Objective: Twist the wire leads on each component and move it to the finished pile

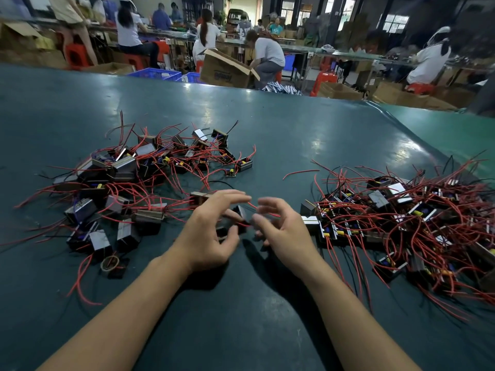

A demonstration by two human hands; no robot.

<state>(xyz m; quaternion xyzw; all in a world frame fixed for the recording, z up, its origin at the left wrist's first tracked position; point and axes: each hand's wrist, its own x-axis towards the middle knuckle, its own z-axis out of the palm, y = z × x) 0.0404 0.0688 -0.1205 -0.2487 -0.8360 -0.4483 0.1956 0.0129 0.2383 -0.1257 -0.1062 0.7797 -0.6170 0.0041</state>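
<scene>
Seen from a head camera looking down, two bare forearms reach over a dark green bench (267,124). Between the hands sits one small black component (239,213), held just above the bench surface. The left hand (211,231) cups it from the left, thumb and lower fingers curled round the body while the upper fingers stretch out straight above. The right hand (278,231) comes in from the right, its fingers (267,203) curled toward a red lead (253,206) that arcs out of the component; motion blur hides whether they pinch it or only touch it.

To the left lies a loose pile (128,180) of similar black blocks with red and black wires. To the right lies a denser pile (407,218), wires tangled thickly. Which one is the finished pile cannot be told from this view.

The step in hand appears to be the twisting of the leads on this one piece. Next, the right fingers would likely need a firm pinch on the lead ends and a rolling turn while the left hand steadies the body, before the piece goes to a pile.
</scene>
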